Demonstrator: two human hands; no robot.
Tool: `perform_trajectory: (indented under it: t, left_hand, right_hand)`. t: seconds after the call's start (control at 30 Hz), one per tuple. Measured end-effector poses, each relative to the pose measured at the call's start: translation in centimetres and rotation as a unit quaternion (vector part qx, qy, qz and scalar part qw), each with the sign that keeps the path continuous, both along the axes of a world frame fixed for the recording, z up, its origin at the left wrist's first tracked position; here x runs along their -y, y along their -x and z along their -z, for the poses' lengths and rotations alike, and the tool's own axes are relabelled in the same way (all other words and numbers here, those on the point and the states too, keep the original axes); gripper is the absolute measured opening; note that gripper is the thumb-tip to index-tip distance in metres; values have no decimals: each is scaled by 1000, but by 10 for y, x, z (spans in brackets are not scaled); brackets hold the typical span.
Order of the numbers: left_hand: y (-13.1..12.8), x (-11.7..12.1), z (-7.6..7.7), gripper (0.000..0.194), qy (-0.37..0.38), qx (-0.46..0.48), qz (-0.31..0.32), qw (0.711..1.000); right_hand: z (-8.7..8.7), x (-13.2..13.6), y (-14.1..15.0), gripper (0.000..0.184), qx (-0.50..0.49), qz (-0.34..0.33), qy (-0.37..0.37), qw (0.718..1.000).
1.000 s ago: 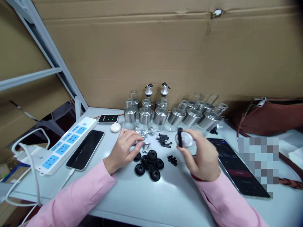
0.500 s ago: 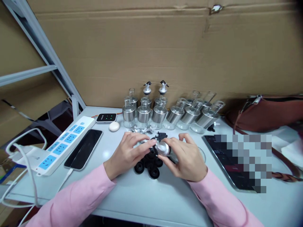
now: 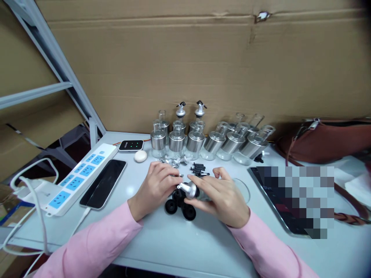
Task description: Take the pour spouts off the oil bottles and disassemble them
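My right hand is wrapped round a small glass bottle with a silver collar, lying on its side with the neck pointing left. My left hand pinches a small silver spout piece at the bottle's mouth. Just below both hands lies a heap of black rubber stoppers. Small black plastic sticks and loose silver spouts lie behind the hands.
Rows of glass bottles with silver collars stand against the cardboard wall, two with pourer tops. A white-blue power strip, a phone, a small black device and a white oval lie left. A tablet and brown bag lie right.
My right hand brought the bottle down from upright to lying on its side at centre. My left hand picked up a silver spout and moved it to the bottle's mouth.
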State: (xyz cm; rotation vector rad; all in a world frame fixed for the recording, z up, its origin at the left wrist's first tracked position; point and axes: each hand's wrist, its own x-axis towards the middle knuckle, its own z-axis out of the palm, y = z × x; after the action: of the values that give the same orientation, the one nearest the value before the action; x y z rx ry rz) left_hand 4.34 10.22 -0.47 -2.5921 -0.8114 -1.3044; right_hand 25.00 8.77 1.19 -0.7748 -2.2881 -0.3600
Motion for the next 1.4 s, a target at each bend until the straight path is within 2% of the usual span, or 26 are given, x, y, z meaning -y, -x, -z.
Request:
perform_trajectory:
  t: [0.2, 0.37, 0.57, 0.67, 0.8, 1.0, 1.07, 1.17, 1.2, 1.3, 1.4]
  left_hand:
    - [0, 0, -2, 3, 16, 20, -23, 999]
    - [-3, 0, -1, 12, 39, 20, -20, 999]
    - [-1, -1, 0, 12, 46, 15, -29, 998]
    - [-1, -1, 0, 12, 48, 14, -28, 998]
    - [-1, -2, 2, 10, 50, 20, -26, 998]
    - [-1, -2, 3, 10, 56, 22, -27, 998]
    - [-1, -2, 3, 10, 57, 22, -27, 998]
    - [-2, -1, 2, 10, 54, 22, -29, 998]
    - [-2, -1, 2, 10, 53, 22, -29, 998]
    - [-1, -2, 2, 10, 51, 21, -32, 998]
    - [-1, -2, 3, 10, 51, 20, -34, 998]
  right_hand:
    - [2, -18, -29, 33, -68, 105, -34, 992]
    - [5, -30, -44, 34, -118, 110, -74, 984]
    - [4, -35, -58, 14, -284, 160, -23, 945]
    - [8, -40, -66, 19, -312, 182, 8, 932]
    - [20, -50, -71, 30, -296, 214, 21, 931]
    - [31, -58, -71, 69, -243, 157, -7, 957]
    - [30, -57, -70, 75, -224, 179, -29, 958]
    - [30, -54, -70, 70, -172, 270, -61, 945]
    - [30, -54, -69, 69, -160, 281, -57, 944]
    - [33, -54, -69, 65, -170, 243, -22, 955]
    - [32, -53, -67, 37, -153, 227, -28, 961]
